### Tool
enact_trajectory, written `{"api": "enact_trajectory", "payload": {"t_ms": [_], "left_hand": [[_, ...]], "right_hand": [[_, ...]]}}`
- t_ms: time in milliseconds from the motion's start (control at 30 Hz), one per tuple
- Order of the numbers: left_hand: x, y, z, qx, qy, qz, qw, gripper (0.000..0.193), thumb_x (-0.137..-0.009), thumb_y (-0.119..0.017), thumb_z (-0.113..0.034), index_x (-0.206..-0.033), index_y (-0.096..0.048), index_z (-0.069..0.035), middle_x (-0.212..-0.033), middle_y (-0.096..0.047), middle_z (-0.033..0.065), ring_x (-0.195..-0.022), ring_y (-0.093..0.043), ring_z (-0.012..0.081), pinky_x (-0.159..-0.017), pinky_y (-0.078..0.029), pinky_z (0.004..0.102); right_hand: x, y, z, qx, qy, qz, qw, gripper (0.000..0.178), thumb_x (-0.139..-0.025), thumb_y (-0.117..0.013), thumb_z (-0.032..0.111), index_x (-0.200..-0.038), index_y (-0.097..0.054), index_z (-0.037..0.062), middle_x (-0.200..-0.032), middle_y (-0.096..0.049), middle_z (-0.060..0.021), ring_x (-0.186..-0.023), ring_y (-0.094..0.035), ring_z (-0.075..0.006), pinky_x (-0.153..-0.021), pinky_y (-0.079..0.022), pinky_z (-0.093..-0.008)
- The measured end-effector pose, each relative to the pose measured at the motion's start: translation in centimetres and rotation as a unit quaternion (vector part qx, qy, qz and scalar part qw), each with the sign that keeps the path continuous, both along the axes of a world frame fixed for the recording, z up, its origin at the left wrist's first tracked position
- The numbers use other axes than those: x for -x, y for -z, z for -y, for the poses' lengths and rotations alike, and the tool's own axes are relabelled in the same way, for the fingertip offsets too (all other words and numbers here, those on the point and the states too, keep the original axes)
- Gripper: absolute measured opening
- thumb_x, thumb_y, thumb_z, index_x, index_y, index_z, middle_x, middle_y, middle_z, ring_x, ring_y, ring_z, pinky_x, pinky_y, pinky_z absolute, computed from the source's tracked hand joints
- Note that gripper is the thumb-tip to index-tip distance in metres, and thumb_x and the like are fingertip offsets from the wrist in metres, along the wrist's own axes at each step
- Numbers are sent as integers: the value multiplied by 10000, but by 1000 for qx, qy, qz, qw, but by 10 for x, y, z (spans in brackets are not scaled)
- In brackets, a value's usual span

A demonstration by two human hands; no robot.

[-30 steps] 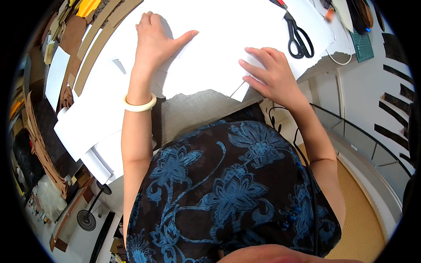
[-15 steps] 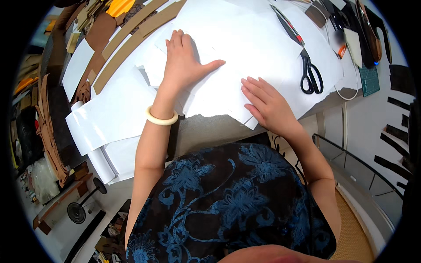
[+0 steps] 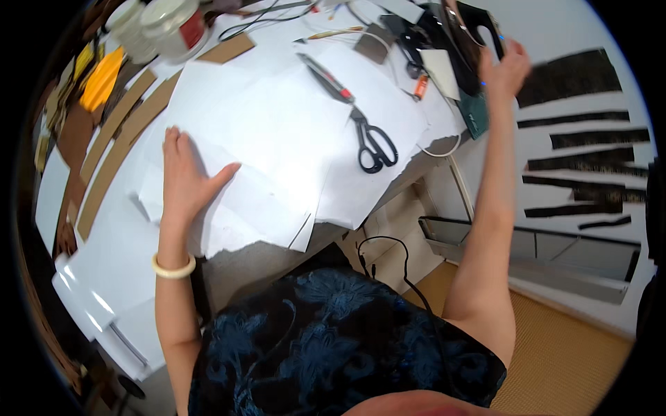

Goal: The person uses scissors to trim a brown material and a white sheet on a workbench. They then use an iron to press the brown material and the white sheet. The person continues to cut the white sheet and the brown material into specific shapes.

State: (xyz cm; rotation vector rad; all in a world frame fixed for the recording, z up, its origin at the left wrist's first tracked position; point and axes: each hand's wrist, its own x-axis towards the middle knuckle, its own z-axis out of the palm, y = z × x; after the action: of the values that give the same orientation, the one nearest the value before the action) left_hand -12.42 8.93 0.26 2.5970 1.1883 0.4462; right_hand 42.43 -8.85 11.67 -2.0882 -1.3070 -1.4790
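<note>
My left hand (image 3: 186,182) lies flat on the white paper sheets (image 3: 243,104), its thumb spread away from the fingers. A cream bangle (image 3: 173,267) circles that wrist. My right hand (image 3: 505,75) is stretched out to the far right, slightly blurred, thumb and fingers apart. It is at the edge of a dark, glossy, curved object (image 3: 463,52) and a black loop-shaped piece; whether it touches them is unclear. Black-handled scissors (image 3: 377,147) lie on the paper between my hands. A grey and red utility knife (image 3: 326,78) lies just beyond, its end by the blades.
Brown strips (image 3: 125,149) and a yellow piece (image 3: 103,80) are at the left, with white jars (image 3: 172,29) behind. A paper roll (image 3: 114,340) hangs over the near left edge. An orange-ended tool (image 3: 421,87) and a green mat (image 3: 474,114) lie at the right; black strips (image 3: 576,139) hang beyond.
My right hand has left the paper and reached out to the dark objects at the far right. The view has swung right; my left hand stays flat on the paper.
</note>
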Motion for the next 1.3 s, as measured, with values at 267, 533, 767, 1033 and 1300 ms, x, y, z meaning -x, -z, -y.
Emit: {"api": "enact_trajectory", "payload": {"t_ms": [267,533,767,1033,1300], "left_hand": [[11,22,-7,-57,-26,4,998,1083,-715,-772,-651,-1340,-423,163,-1470,-363,354,-1419,-316,470,-1178,-306,487],[11,25,-3,-103,-54,-45,992,1027,-777,-723,-656,-1364,-428,132,-1455,-395,337,-1391,-380,449,-1164,-341,479],[15,1,-3,-5,-17,-28,999,1116,-720,-751,-644,-1288,-377,240,-1412,-338,452,-1368,-331,537,-1185,-271,492],[16,-2,-2,0,-19,-5,1000,1108,-693,-770,-643,-1263,-418,240,-1404,-363,450,-1359,-348,541,-1178,-286,493],[15,5,0,-7,-27,0,1000,1114,-698,-746,-664,-1287,-418,222,-1420,-357,440,-1379,-331,523,-1190,-266,480]], "right_hand": [[-242,3,-28,116,163,-352,915,889,-748,-723,697,-1267,-625,-18,-1246,-664,-192,-1174,-617,-338,-1015,-461,-415],[-146,-42,-50,8,104,-198,975,741,-733,-731,697,-1033,-656,24,-1011,-708,-197,-996,-662,-384,-884,-499,-474],[118,-119,-48,118,-207,-344,908,589,-911,-694,480,-1268,-587,24,-678,-588,-2,-605,-561,-87,-595,-459,-239],[324,-40,-30,403,-218,-450,766,450,-974,-615,403,-1267,-590,63,-603,-601,-92,-559,-620,-191,-537,-467,-341],[366,-18,-30,418,-215,-404,785,433,-974,-569,322,-1276,-559,12,-755,-681,-225,-750,-688,-402,-717,-535,-450]]}}
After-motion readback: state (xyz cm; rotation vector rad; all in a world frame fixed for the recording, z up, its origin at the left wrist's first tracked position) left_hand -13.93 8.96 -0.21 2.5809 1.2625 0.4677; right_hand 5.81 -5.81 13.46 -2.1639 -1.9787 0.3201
